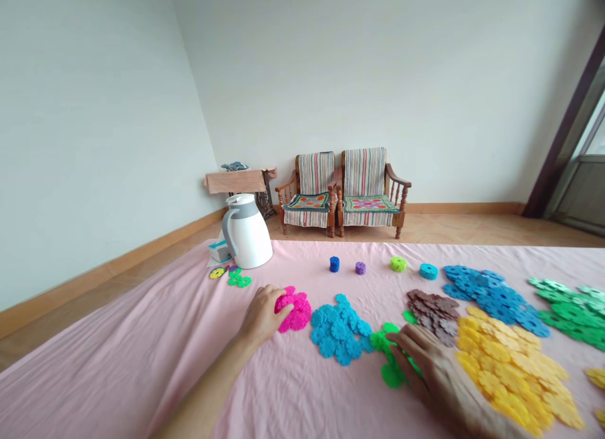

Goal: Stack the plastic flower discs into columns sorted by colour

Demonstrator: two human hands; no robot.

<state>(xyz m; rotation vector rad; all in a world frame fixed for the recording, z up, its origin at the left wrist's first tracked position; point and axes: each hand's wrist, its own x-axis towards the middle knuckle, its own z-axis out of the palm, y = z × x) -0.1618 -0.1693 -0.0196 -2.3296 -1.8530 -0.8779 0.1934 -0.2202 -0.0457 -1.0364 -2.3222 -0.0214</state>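
My left hand [265, 310] rests against the near-left side of a pile of bright pink flower-shaped plastic discs [297, 312], its thumb lying on the pile and apart from the other fingers. Over a heap of bright green flower discs [392, 373] lies my right hand [428, 366], fingers stretched down onto them and partly covering them. No disc shows lifted in either hand. Between the hands spreads a pile of light blue discs [340, 329]. Just beyond my right hand are brown discs [432, 313], with a large yellow pile [513, 370] to its right.
Blue [494, 294] and darker green piles [576, 313] lie farther right. Small stacks, dark blue [334, 264], purple [360, 268], lime [397, 264] and turquoise [428, 271], stand behind. A white jug [250, 234] is at the back left of the pink cloth [189, 363], near loose green discs [239, 280].
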